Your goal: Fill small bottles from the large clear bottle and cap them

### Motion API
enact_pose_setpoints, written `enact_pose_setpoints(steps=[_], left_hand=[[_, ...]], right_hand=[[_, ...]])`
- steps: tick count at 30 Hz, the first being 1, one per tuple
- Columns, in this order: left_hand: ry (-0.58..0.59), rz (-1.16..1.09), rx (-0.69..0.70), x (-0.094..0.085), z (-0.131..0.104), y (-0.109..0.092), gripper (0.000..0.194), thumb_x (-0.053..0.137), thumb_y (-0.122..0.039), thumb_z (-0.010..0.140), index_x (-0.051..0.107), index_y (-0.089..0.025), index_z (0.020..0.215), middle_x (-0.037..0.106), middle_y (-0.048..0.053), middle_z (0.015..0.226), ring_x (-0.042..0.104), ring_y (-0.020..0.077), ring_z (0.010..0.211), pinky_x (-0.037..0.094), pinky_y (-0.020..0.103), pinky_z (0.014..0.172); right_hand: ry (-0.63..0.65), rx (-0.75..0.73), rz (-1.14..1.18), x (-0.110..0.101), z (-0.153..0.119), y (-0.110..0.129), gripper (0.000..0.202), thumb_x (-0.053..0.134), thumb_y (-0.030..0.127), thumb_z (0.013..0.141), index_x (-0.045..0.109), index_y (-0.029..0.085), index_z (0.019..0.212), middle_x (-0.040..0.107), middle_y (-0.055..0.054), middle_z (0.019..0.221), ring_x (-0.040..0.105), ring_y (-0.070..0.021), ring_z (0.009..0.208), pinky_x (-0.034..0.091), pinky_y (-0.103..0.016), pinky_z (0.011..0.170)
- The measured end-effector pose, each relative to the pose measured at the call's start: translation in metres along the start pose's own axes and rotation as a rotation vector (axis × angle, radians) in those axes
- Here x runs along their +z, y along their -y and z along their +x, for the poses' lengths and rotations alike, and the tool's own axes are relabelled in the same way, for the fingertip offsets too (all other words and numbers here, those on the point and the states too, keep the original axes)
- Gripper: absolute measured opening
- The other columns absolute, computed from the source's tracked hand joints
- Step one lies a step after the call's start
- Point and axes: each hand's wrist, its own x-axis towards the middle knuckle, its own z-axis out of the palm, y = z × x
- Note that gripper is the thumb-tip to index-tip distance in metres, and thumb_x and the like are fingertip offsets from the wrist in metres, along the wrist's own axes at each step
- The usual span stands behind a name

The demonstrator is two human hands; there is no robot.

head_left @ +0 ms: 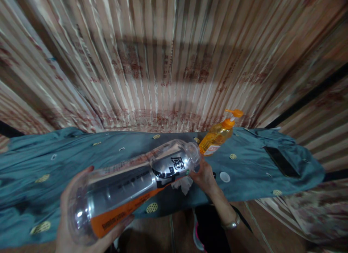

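Observation:
A large clear plastic bottle (130, 184) with a silver, black and orange label lies tilted across the view, its neck up to the right. My left hand (65, 224) is wrapped round its base, thumb below and fingers on the far side. My right hand (204, 177) is closed at the neck, fingers partly hidden behind it. A crumpled white tissue (183, 185) shows just under the bottle by my right hand; whether that hand touches it I cannot tell. Past the neck stands a pump bottle (216, 138) of yellow-orange liquid.
A teal patterned cloth (244, 173) covers the narrow table. On it are a small white round lid (224, 177) right of my wrist and a dark phone-like slab (281, 161) farther right. A pleated curtain (174, 64) hangs behind the table.

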Motion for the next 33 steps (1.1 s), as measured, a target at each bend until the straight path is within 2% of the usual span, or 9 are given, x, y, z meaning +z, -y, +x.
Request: enact_pose_setpoints(steps=[7, 13, 19, 25, 33], left_hand=[[0.013, -0.001, -0.014, -0.0002, 0.0015, -0.0042, 0.109, 0.086, -0.066, 0.044, 0.054, -0.028, 0.142, 0.067, 0.012, 0.125, 0.068, 0.0372, 0.1, 0.061, 0.052, 0.078], [0.012, -0.005, -0.012, 0.0005, 0.0031, -0.0058, 0.103, 0.087, -0.064, 0.044, 0.057, -0.032, 0.137, 0.067, 0.007, 0.123, 0.065, 0.035, 0.102, 0.06, 0.05, 0.078], [0.004, 0.009, -0.032, 0.001, 0.0044, -0.0069, 0.109, 0.085, -0.07, 0.042, 0.056, -0.028, 0.138, 0.067, 0.01, 0.124, 0.065, 0.0355, 0.101, 0.06, 0.049, 0.078], [0.008, 0.03, 0.008, -0.0003, 0.0031, -0.0052, 0.106, 0.083, -0.07, 0.044, 0.057, -0.029, 0.139, 0.068, 0.009, 0.12, 0.067, 0.0338, 0.098, 0.06, 0.047, 0.076], [0.01, 0.018, -0.05, -0.0018, 0.003, -0.0048, 0.107, 0.085, -0.068, 0.04, 0.058, -0.029, 0.136, 0.069, 0.008, 0.118, 0.067, 0.0342, 0.097, 0.06, 0.049, 0.077]], right_hand=[[-0.017, -0.004, 0.013, 0.0017, 0.0002, -0.0004, 0.058, 0.066, 0.045, 0.084, 0.054, 0.012, 0.131, 0.076, -0.018, 0.115, 0.074, -0.0317, 0.106, 0.062, -0.044, 0.087], [-0.009, -0.005, 0.002, 0.0006, 0.0008, -0.0003, 0.059, 0.066, 0.044, 0.083, 0.055, 0.013, 0.131, 0.076, -0.018, 0.116, 0.074, -0.032, 0.105, 0.062, -0.044, 0.088], [-0.003, 0.009, 0.005, -0.0009, 0.0015, 0.0025, 0.058, 0.065, 0.045, 0.083, 0.055, 0.014, 0.131, 0.076, -0.016, 0.116, 0.074, -0.0318, 0.106, 0.062, -0.044, 0.088], [-0.011, -0.01, -0.002, 0.0, 0.0008, 0.0003, 0.058, 0.065, 0.044, 0.083, 0.055, 0.012, 0.131, 0.076, -0.018, 0.115, 0.075, -0.0335, 0.104, 0.062, -0.046, 0.087], [-0.007, -0.008, -0.032, -0.0004, 0.0018, -0.0004, 0.056, 0.067, 0.042, 0.081, 0.056, 0.014, 0.129, 0.076, -0.017, 0.115, 0.074, -0.0327, 0.105, 0.062, -0.045, 0.088]])
